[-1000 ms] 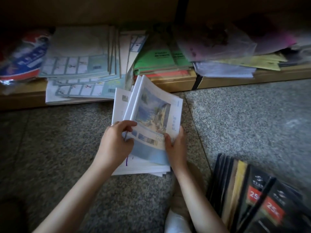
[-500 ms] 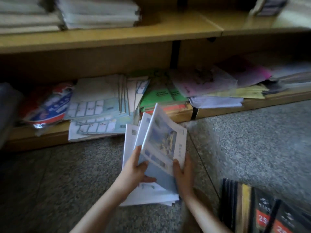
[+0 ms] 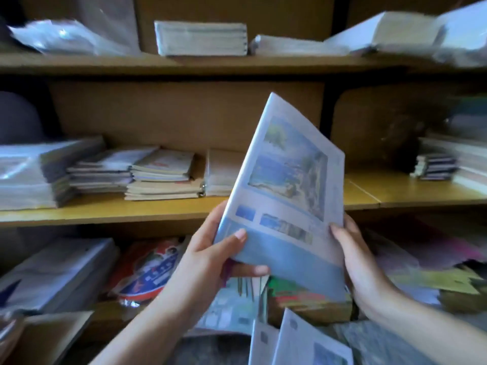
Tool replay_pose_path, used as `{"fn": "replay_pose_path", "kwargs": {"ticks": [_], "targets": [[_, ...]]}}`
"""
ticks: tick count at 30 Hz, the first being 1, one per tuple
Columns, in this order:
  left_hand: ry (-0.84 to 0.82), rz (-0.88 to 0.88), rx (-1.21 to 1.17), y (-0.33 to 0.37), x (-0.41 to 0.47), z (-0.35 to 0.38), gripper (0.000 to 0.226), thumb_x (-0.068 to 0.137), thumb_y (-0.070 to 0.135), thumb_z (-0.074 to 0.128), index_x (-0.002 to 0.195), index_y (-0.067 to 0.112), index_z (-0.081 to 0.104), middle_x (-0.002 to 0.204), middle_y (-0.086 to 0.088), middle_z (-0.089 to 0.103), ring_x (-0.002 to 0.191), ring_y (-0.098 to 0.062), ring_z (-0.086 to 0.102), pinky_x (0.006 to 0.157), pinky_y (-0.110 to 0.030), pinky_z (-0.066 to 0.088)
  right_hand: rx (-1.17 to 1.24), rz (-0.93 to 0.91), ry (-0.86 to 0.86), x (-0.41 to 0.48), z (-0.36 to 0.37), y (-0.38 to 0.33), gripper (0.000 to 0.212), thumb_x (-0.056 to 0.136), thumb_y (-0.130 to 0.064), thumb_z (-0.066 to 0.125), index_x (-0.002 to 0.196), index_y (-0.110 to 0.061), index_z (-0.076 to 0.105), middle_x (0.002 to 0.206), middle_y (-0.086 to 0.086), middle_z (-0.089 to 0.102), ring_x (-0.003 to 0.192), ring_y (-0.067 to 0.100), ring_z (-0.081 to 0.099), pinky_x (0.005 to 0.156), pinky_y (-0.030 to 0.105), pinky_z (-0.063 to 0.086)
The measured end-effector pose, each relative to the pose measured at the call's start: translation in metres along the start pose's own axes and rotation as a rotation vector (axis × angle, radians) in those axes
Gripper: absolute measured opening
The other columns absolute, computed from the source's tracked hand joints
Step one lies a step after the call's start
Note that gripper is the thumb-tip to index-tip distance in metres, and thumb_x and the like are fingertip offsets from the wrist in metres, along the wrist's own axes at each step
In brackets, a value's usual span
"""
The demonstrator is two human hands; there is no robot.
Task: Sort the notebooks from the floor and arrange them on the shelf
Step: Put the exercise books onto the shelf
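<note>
notebook (image 3: 287,204) held upright in air before middle shelf (image 3: 110,210) front edge | left hand (image 3: 210,255) pinches lower left corner, right hand (image 3: 355,262) clasps lower right edge | likely light, floppy, glossy cover; support near spine

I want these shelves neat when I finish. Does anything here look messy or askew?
Yes. The bottom shelf is messy: a red-and-blue packet and green books lie jumbled at angles. The middle-shelf stacks sit fairly square.
</note>
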State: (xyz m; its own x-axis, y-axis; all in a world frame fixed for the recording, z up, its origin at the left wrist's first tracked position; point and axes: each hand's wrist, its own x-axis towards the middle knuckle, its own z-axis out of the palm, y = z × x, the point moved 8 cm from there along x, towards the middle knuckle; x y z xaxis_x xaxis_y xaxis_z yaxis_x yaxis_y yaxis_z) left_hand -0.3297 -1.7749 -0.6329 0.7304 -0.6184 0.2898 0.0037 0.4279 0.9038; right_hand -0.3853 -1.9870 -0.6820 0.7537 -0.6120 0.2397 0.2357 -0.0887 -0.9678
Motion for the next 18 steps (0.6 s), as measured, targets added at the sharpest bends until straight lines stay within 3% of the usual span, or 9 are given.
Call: {"fn": "replay_pose_path", "kwargs": {"ticks": [2, 5, 7, 10, 13, 15, 17, 18], "targets": [[0.015, -0.004, -0.054, 0.019, 0.028, -0.001, 0.036, 0.088, -0.005, 0.051, 0.113, 0.019, 0.061, 0.093, -0.005, 0.071, 0.075, -0.019, 0.069, 0.050, -0.029, 0.057, -0.024, 0.109, -0.006, 0.027, 0.009, -0.021, 0.021, 0.097, -0.033, 0.043, 0.105, -0.025, 0.061, 0.101, -0.003, 0.069, 0.092, 0.018, 0.064, 0.086, 0.037, 0.046], [0.031, -0.074, -0.027, 0.028, 0.070, -0.008, 0.030, 0.094, -0.004, 0.042, 0.115, 0.014, 0.054, 0.102, -0.009, 0.063, 0.082, -0.022, 0.066, 0.054, -0.033, 0.059, -0.182, 0.165, 0.027, 0.072, 0.014, -0.046, 0.027, 0.095, -0.030, 0.049, 0.112, -0.012, 0.059, 0.112, 0.012, 0.064, 0.088, 0.023, 0.061, 0.077, 0.033, 0.047], [0.040, -0.087, 0.132, 0.026, 0.096, -0.020, 0.027, 0.095, -0.002, 0.043, 0.118, 0.009, 0.048, 0.105, -0.010, 0.058, 0.085, -0.022, 0.063, 0.053, -0.031, 0.058, -0.347, 0.149, 0.062, 0.101, 0.019, -0.055, 0.035, 0.094, -0.022, 0.051, 0.124, -0.003, 0.051, 0.126, 0.019, 0.054, 0.099, 0.028, 0.055, 0.082, 0.033, 0.042], [0.108, -0.004, 0.400, 0.022, 0.128, -0.046, 0.021, 0.095, 0.000, 0.046, 0.113, 0.010, 0.044, 0.100, -0.007, 0.054, 0.078, -0.015, 0.058, 0.049, -0.024, 0.056, -0.490, 0.170, 0.049, 0.136, 0.039, -0.047, 0.049, 0.096, -0.023, 0.049, 0.139, -0.002, 0.037, 0.139, 0.014, 0.042, 0.126, 0.031, 0.042, 0.095, 0.033, 0.033], [0.223, 0.086, 0.662, 0.010, 0.149, -0.081, 0.020, 0.094, 0.011, 0.052, 0.111, 0.012, 0.042, 0.103, -0.011, 0.053, 0.066, -0.013, 0.054, 0.044, -0.017, 0.048, -0.493, 0.152, 0.008, 0.163, 0.066, -0.032, 0.035, 0.095, -0.029, 0.050, 0.125, -0.010, 0.046, 0.114, 0.003, 0.054, 0.109, 0.027, 0.051, 0.089, 0.035, 0.043], [0.288, 0.132, 0.844, 0.002, 0.159, -0.100, 0.034, 0.093, 0.021, 0.055, 0.120, 0.013, 0.037, 0.103, -0.012, 0.057, 0.061, -0.013, 0.053, 0.044, -0.020, 0.044, -0.449, 0.139, 0.012, 0.178, 0.078, -0.024, 0.038, 0.093, -0.023, 0.055, 0.129, -0.014, 0.044, 0.117, 0.005, 0.054, 0.104, 0.025, 0.055, 0.084, 0.035, 0.047], [0.298, 0.153, 0.979, -0.006, 0.166, -0.108, 0.053, 0.091, 0.033, 0.056, 0.133, 0.014, 0.031, 0.096, -0.008, 0.063, 0.065, -0.014, 0.059, 0.052, -0.021, 0.043, -0.375, 0.139, 0.033, 0.188, 0.085, -0.016, 0.042, 0.092, -0.020, 0.056, 0.132, -0.012, 0.046, 0.122, 0.007, 0.053, 0.099, 0.019, 0.053, 0.079, 0.030, 0.044], [0.304, 0.164, 1.044, -0.007, 0.169, -0.111, 0.059, 0.089, 0.040, 0.056, 0.137, 0.014, 0.031, 0.099, -0.007, 0.063, 0.075, -0.016, 0.062, 0.059, -0.021, 0.042, -0.301, 0.142, 0.057, 0.191, 0.085, -0.010, 0.035, 0.092, -0.021, 0.055, 0.125, -0.010, 0.052, 0.115, 0.007, 0.056, 0.092, 0.016, 0.052, 0.073, 0.027, 0.041]]}}
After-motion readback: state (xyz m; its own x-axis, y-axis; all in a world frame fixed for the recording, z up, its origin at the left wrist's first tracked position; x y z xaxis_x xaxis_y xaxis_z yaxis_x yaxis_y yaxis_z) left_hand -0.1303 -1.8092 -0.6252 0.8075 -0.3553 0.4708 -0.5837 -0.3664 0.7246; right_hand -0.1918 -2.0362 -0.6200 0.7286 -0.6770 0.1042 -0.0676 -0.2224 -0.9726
